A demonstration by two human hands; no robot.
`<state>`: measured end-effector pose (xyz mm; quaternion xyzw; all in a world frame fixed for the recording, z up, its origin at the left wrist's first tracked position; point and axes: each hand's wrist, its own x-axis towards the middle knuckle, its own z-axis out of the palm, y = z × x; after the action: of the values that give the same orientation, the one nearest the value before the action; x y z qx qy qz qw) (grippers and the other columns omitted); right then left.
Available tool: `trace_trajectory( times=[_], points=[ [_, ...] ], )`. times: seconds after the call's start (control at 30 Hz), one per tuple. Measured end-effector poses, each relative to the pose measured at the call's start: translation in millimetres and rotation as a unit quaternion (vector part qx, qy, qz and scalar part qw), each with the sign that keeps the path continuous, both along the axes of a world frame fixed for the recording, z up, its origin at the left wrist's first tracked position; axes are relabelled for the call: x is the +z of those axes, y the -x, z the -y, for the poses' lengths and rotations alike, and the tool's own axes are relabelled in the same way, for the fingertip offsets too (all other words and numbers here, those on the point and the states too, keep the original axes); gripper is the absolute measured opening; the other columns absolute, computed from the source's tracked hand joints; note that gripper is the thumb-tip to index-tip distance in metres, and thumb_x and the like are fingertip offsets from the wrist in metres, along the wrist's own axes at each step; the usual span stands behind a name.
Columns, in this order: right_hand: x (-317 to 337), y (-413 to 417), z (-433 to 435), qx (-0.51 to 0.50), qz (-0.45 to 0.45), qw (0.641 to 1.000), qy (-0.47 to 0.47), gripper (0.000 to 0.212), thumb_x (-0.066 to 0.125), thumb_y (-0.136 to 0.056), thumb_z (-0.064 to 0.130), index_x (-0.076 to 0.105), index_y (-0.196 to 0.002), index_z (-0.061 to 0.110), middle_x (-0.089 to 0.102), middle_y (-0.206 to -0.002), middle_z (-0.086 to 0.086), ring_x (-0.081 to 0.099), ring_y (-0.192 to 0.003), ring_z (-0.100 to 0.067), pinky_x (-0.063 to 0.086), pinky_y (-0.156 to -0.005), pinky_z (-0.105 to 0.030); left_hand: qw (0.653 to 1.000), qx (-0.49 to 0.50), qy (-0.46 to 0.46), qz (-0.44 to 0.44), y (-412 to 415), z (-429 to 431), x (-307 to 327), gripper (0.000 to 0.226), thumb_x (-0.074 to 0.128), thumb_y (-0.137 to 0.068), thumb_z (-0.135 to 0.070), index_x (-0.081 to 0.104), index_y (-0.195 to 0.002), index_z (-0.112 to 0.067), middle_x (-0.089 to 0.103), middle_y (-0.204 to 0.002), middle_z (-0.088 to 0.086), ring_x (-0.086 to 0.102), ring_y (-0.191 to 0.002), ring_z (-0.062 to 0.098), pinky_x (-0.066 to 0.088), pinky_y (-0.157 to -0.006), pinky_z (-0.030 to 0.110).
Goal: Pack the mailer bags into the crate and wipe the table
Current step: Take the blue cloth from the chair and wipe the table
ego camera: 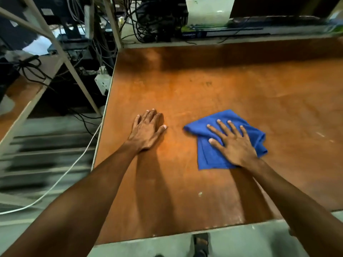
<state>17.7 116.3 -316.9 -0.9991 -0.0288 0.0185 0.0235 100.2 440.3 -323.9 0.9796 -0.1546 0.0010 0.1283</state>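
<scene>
A blue cloth (209, 154) lies crumpled flat on the brown wooden table (241, 89), right of centre. My right hand (233, 143) presses down on the cloth with its fingers spread and straight. My left hand (146, 130) rests flat on the bare tabletop to the left of the cloth, fingers together and extended. No mailer bags and no crate are in view.
Long boxes (222, 32) lie along the table's far edge. To the left stand a metal rack (61, 52) with tangled cables and a power strip (102, 82). A white cable (70, 167) runs across the floor. A sandalled foot (201, 243) shows below the near edge.
</scene>
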Motion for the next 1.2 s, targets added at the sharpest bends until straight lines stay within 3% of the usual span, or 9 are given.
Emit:
trace_trajectory(
  times=[0.07, 0.17, 0.23, 0.4, 0.57, 0.73, 0.93, 1.1, 1.2],
  points=[
    [-1.3, -41.2, 7.1, -0.068, -0.018, 0.997, -0.013, 0.067, 0.007, -0.084, 0.08, 0.0, -0.147, 0.058, 0.004, -0.164, 0.012, 0.004, -0.152, -0.024, 0.002, -0.118, -0.057, 1.0, 0.011, 0.008, -0.001, -17.3, 16.8, 1.2, 0.066, 0.03, -0.099, -0.06, 0.027, -0.153, -0.023, 0.017, -0.163, 0.003, 0.009, -0.151, 0.021, 0.007, -0.121, 0.048],
    [-8.5, -67.2, -10.2, 0.101, -0.015, 0.995, 0.004, 0.065, 0.004, -0.084, 0.078, -0.004, -0.146, 0.06, 0.002, -0.164, 0.015, 0.0, -0.152, -0.024, 0.001, -0.119, -0.058, 0.999, 0.013, -0.001, 0.034, -52.6, 38.5, -3.7, 0.074, 0.019, -0.092, -0.067, 0.032, -0.151, -0.023, 0.025, -0.161, 0.003, 0.017, -0.15, 0.021, 0.009, -0.12, 0.047],
    [-9.9, -104.1, 8.2, 0.134, -0.01, 0.991, 0.003, 0.065, 0.001, -0.083, 0.078, -0.002, -0.146, 0.061, 0.004, -0.164, 0.015, 0.002, -0.151, -0.023, 0.003, -0.119, -0.056, 0.999, 0.015, -0.004, 0.043, -80.6, 45.9, -7.9, 0.076, 0.017, -0.09, -0.067, 0.033, -0.15, -0.023, 0.028, -0.16, 0.003, 0.02, -0.149, 0.02, 0.01, -0.12, 0.046],
    [-5.9, -234.4, 62.4, -0.075, -0.02, 0.996, -0.033, 0.065, 0.011, -0.09, 0.075, 0.006, -0.15, 0.053, 0.002, -0.165, 0.009, 0.001, -0.151, -0.027, 0.0, -0.118, -0.06, 0.996, 0.069, 0.002, 0.05, -124.2, 58.9, -17.4, 0.067, 0.022, -0.096, -0.063, 0.025, -0.154, -0.028, 0.017, -0.163, -0.003, 0.011, -0.151, 0.016, 0.011, -0.12, 0.043],
    [-10.3, -258.0, 30.8, 0.174, 0.012, 0.985, 0.001, 0.062, 0.012, -0.09, 0.074, 0.004, -0.149, 0.055, 0.005, -0.164, 0.012, 0.004, -0.151, -0.023, 0.003, -0.119, -0.057, 0.995, 0.088, 0.005, 0.055, -125.3, 61.2, -21.4, 0.074, 0.018, -0.091, -0.069, 0.023, -0.155, -0.032, 0.015, -0.164, -0.009, 0.009, -0.151, 0.011, 0.009, -0.121, 0.037],
    [-3.9, -342.4, 59.1, -0.038, -0.016, 0.999, -0.029, 0.062, 0.013, -0.092, 0.072, 0.006, -0.15, 0.053, 0.003, -0.165, 0.01, 0.002, -0.151, -0.026, 0.002, -0.117, -0.061, 0.995, 0.078, -0.015, 0.053, -124.3, 61.9, -17.3, 0.066, 0.022, -0.098, -0.065, 0.018, -0.155, -0.033, 0.012, -0.164, -0.009, 0.005, -0.151, 0.011, 0.006, -0.122, 0.039],
    [-4.3, -323.7, 31.5, 0.211, -0.015, 0.977, -0.023, 0.058, 0.009, -0.092, 0.072, 0.001, -0.148, 0.058, -0.001, -0.162, 0.02, -0.002, -0.151, -0.013, -0.001, -0.12, -0.052, 0.997, 0.068, 0.001, 0.019, -184.4, 64.4, -10.4, 0.076, 0.017, -0.09, -0.073, 0.02, -0.154, -0.032, 0.014, -0.164, -0.008, 0.006, -0.151, 0.011, 0.002, -0.122, 0.043],
    [-6.4, -408.2, 68.6, 0.013, -0.005, 1.0, -0.019, 0.058, 0.011, -0.094, 0.068, 0.004, -0.15, 0.053, 0.007, -0.164, 0.014, 0.006, -0.151, -0.02, 0.005, -0.118, -0.058, 0.998, 0.063, -0.019, 0.02, -269.9, 76.8, -3.8, 0.066, 0.025, -0.098, -0.063, 0.023, -0.154, -0.027, 0.019, -0.163, -0.003, 0.012, -0.15, 0.015, 0.003, -0.122, 0.046],
    [-11.3, -424.5, 49.6, 0.054, -0.01, 0.998, -0.015, 0.056, 0.014, -0.096, 0.066, 0.002, -0.149, 0.055, 0.001, -0.163, 0.017, 0.0, -0.151, -0.018, -0.001, -0.119, -0.054, 0.997, 0.063, -0.021, 0.025, -310.6, 80.9, -3.7, 0.064, 0.027, -0.098, -0.062, 0.026, -0.152, -0.028, 0.023, -0.161, -0.003, 0.016, -0.149, 0.016, 0.005, -0.121, 0.048]
  ],
)
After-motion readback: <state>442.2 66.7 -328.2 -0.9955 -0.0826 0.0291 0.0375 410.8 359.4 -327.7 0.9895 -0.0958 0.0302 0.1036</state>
